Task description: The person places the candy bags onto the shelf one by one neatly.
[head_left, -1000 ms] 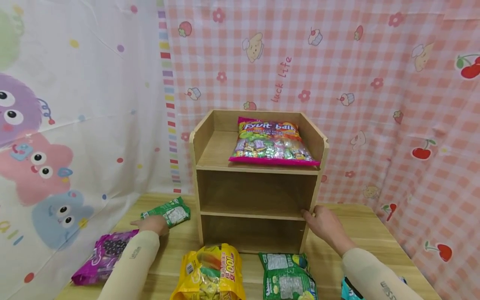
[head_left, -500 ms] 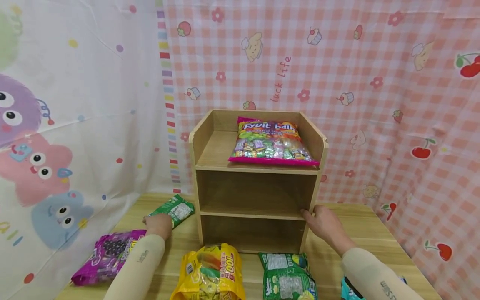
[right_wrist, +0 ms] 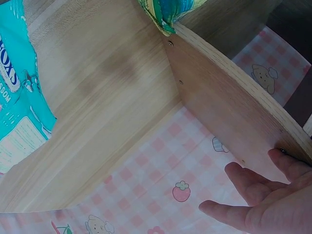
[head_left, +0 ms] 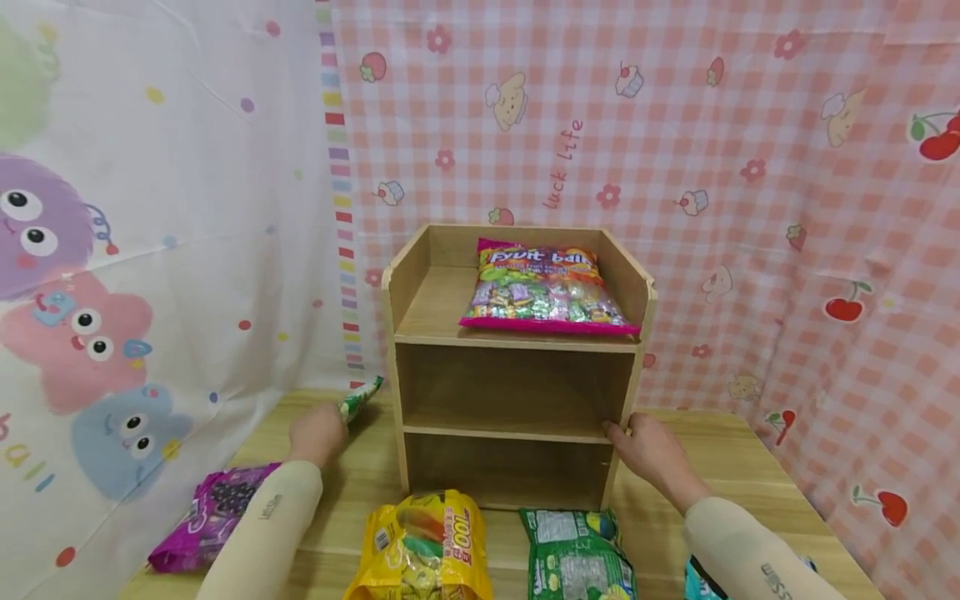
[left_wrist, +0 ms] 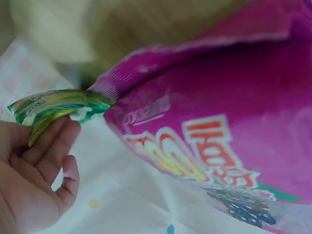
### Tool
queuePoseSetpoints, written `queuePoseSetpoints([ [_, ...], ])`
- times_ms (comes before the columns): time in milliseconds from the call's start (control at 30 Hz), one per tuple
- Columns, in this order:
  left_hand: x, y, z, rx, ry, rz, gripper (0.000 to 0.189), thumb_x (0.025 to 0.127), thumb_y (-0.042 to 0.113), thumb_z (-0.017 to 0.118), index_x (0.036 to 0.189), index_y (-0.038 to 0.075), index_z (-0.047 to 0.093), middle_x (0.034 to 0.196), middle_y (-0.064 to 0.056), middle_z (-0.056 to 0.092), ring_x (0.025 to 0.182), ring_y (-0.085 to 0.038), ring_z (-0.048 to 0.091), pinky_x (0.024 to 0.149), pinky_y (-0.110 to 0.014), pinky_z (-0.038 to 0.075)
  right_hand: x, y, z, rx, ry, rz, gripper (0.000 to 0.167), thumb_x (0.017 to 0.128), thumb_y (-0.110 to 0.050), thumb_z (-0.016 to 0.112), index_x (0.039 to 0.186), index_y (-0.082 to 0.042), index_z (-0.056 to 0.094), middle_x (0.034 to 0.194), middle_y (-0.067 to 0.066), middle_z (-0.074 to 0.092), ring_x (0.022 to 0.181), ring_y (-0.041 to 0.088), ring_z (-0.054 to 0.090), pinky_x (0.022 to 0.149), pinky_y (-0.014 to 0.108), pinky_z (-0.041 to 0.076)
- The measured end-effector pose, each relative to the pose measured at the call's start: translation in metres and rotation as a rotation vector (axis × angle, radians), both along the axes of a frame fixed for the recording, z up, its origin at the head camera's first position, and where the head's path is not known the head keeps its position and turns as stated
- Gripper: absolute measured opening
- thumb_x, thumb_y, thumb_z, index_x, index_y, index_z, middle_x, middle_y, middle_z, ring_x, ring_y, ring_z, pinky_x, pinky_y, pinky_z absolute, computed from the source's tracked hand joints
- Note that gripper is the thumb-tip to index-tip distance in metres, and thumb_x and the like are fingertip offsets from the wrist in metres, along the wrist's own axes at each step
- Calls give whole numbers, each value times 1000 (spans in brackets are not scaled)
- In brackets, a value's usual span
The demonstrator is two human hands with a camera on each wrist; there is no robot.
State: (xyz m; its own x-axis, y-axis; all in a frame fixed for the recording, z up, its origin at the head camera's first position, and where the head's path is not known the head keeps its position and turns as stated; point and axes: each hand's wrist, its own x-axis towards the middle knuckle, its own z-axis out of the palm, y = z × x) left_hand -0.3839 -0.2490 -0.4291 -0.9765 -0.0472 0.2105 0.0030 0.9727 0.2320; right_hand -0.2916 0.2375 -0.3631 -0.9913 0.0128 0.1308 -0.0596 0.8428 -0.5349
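In the head view my left hand (head_left: 318,435) is at the back left of the table, pinching a green candy bag (head_left: 362,400) by its near edge. The left wrist view shows the bag's edge (left_wrist: 63,103) between thumb and fingers, and the bag tilted up, seen thin from the head. A purple candy bag (head_left: 213,512) lies just below that forearm. My right hand (head_left: 654,454) grips the right side panel of a small wooden shelf (head_left: 513,435), thumb at the front edge, fingers along the outside face.
A fruit candy bag (head_left: 547,287) lies on the shelf's top level. In front stand a yellow candy bag (head_left: 423,542) and another green bag (head_left: 577,554). A teal bag (right_wrist: 19,97) lies at right, partly under my forearm in the head view. Patterned cloth (head_left: 555,125) hangs behind.
My left hand has taken hold of the back green bag, shifted it a little toward the shelf, and turned it from flat to tilted on edge. My right hand stays at the shelf.
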Motion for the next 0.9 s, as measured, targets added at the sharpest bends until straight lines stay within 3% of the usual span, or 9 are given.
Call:
queuePoseSetpoints([
  [133, -6, -7, 7, 173, -19, 7, 21, 91, 10, 46, 92, -3, 62, 83, -19, 64, 75, -34, 61, 62, -50, 51, 0, 1, -1, -5, 1, 7, 40, 100, -37, 50, 83, -1, 55, 66, 8, 45, 58, 21, 43, 54, 33, 35],
  [267, -6, -12, 12, 403, -40, -80, 32, 98, 9, 38, 101, -8, 64, 88, -18, 68, 82, -36, 63, 74, -52, 51, 0, 1, -1, -5, -1, 4, 39, 100, -36, 50, 82, -1, 55, 65, 7, 45, 57, 21, 43, 53, 32, 35],
  [400, -3, -18, 12, 739, -176, -139, 34, 100, 6, 35, 113, -16, 58, 96, -22, 72, 99, -42, 67, 93, -61, 44, 0, 1, 0, -7, -4, 8, 41, 100, -37, 50, 86, 1, 57, 66, 8, 46, 58, 21, 44, 53, 33, 35],
  [467, -1, -20, 12, 781, -231, -116, 36, 100, 9, 36, 112, -17, 58, 96, -23, 72, 101, -42, 67, 95, -62, 42, 0, 1, 0, -10, -5, 10, 41, 100, -37, 50, 88, 2, 57, 67, 8, 47, 58, 21, 45, 53, 33, 36],
  [700, 8, -21, 11, 299, -233, 30, 46, 97, 33, 54, 98, -11, 66, 102, -29, 65, 90, -39, 63, 82, -53, 51, 1, 1, 1, -10, -5, 7, 41, 100, -37, 50, 88, 2, 56, 67, 8, 47, 59, 22, 45, 54, 33, 36],
  [900, 10, -12, 4, 222, -214, 90, 46, 95, 34, 59, 101, -11, 66, 104, -30, 65, 95, -44, 63, 83, -58, 50, 2, -1, 0, -8, 5, 6, 40, 100, -37, 51, 83, -1, 55, 66, 8, 45, 58, 21, 44, 53, 33, 35],
])
